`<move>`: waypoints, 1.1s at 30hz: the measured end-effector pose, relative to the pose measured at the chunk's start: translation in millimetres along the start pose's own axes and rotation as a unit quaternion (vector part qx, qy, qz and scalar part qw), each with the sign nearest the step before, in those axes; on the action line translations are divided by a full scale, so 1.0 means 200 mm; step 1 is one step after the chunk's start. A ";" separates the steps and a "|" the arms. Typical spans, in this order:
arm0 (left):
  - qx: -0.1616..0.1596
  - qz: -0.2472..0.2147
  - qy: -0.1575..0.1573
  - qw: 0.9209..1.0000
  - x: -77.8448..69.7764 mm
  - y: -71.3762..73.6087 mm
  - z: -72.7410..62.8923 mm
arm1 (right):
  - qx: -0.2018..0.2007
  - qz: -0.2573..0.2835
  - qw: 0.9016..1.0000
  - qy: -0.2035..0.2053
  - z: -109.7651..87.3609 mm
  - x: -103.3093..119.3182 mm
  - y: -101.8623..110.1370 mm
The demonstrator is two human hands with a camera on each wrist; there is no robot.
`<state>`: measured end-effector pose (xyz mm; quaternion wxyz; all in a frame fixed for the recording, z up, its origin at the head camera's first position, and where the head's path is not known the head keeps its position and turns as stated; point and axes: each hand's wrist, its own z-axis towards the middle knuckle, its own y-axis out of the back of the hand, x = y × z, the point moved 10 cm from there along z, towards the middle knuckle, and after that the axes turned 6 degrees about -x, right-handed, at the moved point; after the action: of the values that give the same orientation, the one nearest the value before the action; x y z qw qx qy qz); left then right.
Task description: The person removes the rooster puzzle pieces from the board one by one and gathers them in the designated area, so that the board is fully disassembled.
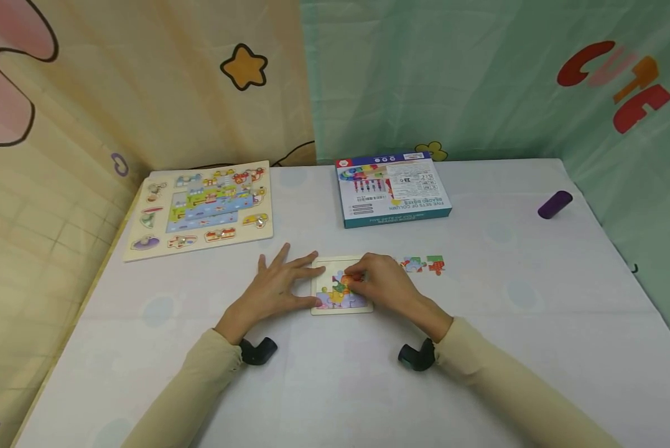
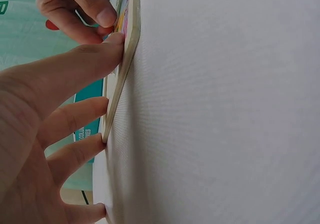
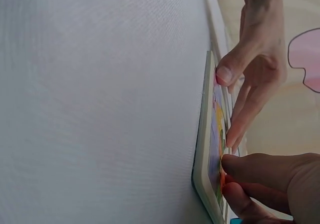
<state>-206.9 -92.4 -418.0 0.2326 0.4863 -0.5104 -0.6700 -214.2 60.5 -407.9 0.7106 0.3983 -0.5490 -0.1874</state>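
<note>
A small square jigsaw tray (image 1: 340, 312) lies mid-table, with colourful joined pieces (image 1: 337, 300) along its lower part and bare base at upper left. Fingers spread, my left hand (image 1: 273, 287) rests at the tray's left side; its thumb presses the rim (image 2: 131, 47) in the left wrist view. My right hand (image 1: 392, 285) pinches a jigsaw piece (image 1: 359, 276) between thumb and fingers, low against the tray's right part. Those fingertips mostly cover the piece, also in the right wrist view, where the tray edge (image 3: 201, 159) shows. Loose jigsaw pieces (image 1: 436, 265) lie right of the tray, some partly behind my right hand.
At the back left lies a large wooden knob-puzzle board (image 1: 239, 246) with picture sheets on it. A flat blue-green box (image 1: 396, 193) is at the back centre. Far right lies a purple cylinder (image 1: 555, 204). Curtains hang behind the table (image 1: 335, 386).
</note>
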 end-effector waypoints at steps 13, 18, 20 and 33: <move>0.002 -0.001 0.001 1.000 -0.01 0.01 0.00 | 0.009 -0.013 1.000 -0.018 0.02 0.00 -0.02; 0.003 0.001 0.002 1.000 -0.01 0.00 0.00 | 0.015 -0.005 0.999 -0.030 0.02 -0.01 -0.03; 0.004 0.002 0.003 1.000 -0.01 0.00 0.00 | 0.016 -0.002 0.999 -0.035 0.02 -0.01 -0.03; 0.001 0.002 0.003 1.000 -0.01 0.00 0.00 | -0.003 0.012 0.999 -0.036 0.01 -0.01 -0.01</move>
<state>-207.1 -91.2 -417.2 0.2351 0.4878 -0.5112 -0.6674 -216.6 59.0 -410.3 0.6940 0.3825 -0.5781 -0.1944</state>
